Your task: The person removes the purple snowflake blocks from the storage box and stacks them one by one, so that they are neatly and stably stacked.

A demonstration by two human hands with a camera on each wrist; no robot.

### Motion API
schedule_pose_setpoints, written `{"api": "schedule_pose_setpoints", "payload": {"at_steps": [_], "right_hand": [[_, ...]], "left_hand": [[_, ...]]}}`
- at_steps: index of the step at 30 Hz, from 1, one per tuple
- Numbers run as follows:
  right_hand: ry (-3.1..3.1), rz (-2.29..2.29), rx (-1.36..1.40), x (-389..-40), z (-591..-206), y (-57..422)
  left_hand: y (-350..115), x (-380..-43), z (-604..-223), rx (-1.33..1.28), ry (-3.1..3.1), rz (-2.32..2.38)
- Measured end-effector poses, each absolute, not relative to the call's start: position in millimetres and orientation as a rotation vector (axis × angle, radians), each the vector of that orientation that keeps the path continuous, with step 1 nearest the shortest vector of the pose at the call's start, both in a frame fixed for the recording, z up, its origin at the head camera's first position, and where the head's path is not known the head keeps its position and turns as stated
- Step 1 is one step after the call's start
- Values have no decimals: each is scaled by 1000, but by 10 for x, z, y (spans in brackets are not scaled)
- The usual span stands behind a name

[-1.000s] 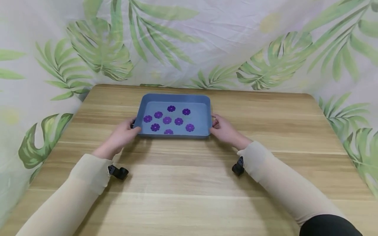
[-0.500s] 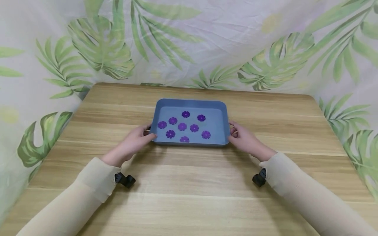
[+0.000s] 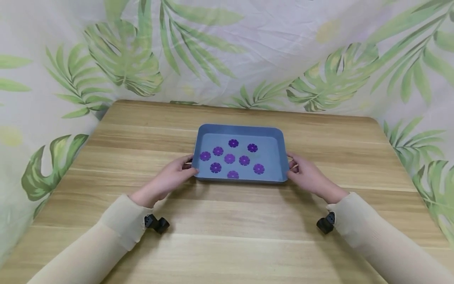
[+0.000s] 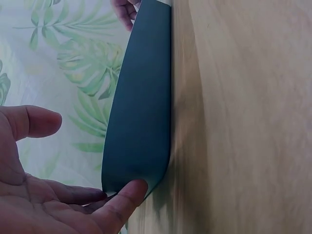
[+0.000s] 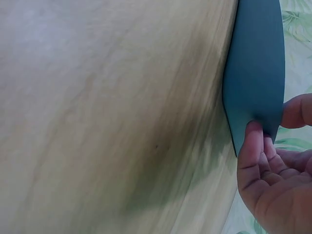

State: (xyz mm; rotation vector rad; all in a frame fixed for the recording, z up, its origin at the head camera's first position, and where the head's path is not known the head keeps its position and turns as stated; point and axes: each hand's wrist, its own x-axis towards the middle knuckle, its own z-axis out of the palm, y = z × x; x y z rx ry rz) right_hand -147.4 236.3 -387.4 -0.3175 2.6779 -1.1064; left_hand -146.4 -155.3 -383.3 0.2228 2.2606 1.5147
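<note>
In the head view a shallow blue rectangular tray (image 3: 278,150) lies level near the middle of the table, on it or just above it; I cannot tell which. Several purple flower-shaped discs (image 3: 229,158) are spread over its floor, one partly hidden by the near wall. My left hand (image 3: 172,176) grips the tray's left side, thumb at the near corner. On the opposite side my right hand (image 3: 308,175) holds the tray near its front right corner. Both wrist views show the tray's outer wall (image 4: 139,97) with fingertips pressed against its corner.
Wood-grain table (image 3: 227,244) surface surrounds the tray. A white cloth with green leaf prints (image 3: 266,51) hangs behind the table and along both sides. Small black cameras (image 3: 157,224) sit on the sleeved wrists.
The tray has slid right and toward me, with both hands moving along on its sides. The purple discs keep their arrangement inside it.
</note>
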Motion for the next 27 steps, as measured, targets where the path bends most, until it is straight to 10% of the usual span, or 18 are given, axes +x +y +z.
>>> {"api": "schedule_pose_setpoints", "payload": {"at_steps": [27], "right_hand": [[2944, -395, -396, -1457, -4056, 2286]], "left_hand": [[-1452, -1435, -3919, 221, 2231, 1539]]}}
